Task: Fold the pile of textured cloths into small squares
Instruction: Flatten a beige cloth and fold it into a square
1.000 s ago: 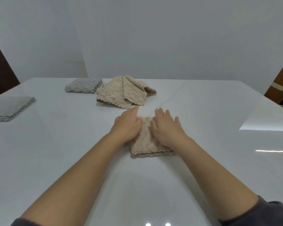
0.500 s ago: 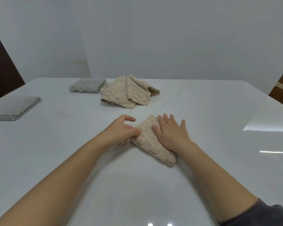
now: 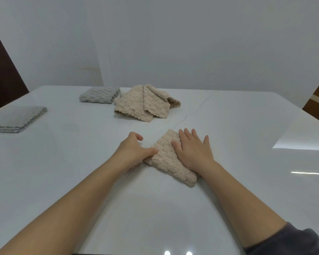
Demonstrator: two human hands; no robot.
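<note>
Right hand [image 3: 193,153] flat, released, half-covering one folded beige cloth [image 3: 166,160]; left hand [image 3: 131,151] at its edge, grasp indiscernible. Beyond: one beige pile [image 3: 142,103]; two grey: far grey cloth [image 3: 99,95], edge-cropped grey cloth [image 3: 17,119]

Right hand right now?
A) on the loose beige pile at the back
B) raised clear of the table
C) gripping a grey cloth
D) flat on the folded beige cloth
D: the right hand lies palm-down with straight, spread fingers on the folded beige cloth near the front of the table.
</note>
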